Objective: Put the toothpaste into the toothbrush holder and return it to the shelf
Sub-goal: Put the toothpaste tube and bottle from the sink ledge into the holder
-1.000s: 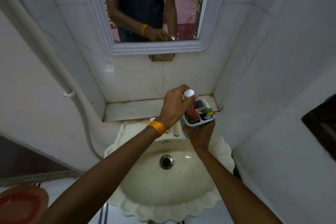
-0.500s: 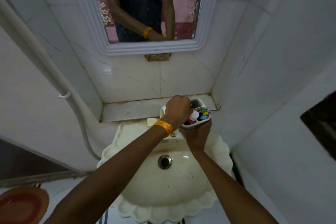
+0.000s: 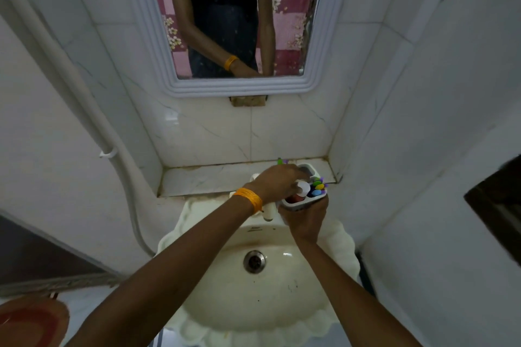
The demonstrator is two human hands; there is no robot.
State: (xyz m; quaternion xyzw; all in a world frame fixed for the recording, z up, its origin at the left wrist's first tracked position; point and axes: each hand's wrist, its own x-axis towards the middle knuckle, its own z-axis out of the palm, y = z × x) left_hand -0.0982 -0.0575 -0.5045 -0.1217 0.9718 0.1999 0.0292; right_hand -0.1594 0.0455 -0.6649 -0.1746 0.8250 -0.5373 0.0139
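The right hand (image 3: 306,220) is gripping the toothbrush holder (image 3: 306,201) from below, right of centre in the frame, fingers wrapped around its base and holding it in the air above the rear rim of the wash basin (image 3: 253,304). The holder is a white, multi-compartment unit, tilting slightly toward the camera. The toothpaste (image 3: 300,191) is standing in the holder's near-left compartment, white cap uppermost and red body showing below it. The left hand (image 3: 277,182) is lying over the top of the holder with fingers curled down around the toothpaste; whether those fingers are actually pressing on the tube cannot be told from this angle. An orange wristband (image 3: 249,200) is sitting on the left wrist. Coloured toothbrush handles (image 3: 318,189) in green, yellow, blue and purple are occupying the holder's right compartment, while a grey rear compartment is showing just beyond the left knuckles. The marble shelf (image 3: 214,179) is running along the wall just behind the hands, and the holder is not resting on it. A white tap (image 3: 267,213) is partly hidden beneath the left wrist. The basin drain (image 3: 254,261) is lying below centre. A white-framed mirror (image 3: 158,36) in the upper centre is reflecting the person's torso and both arms.
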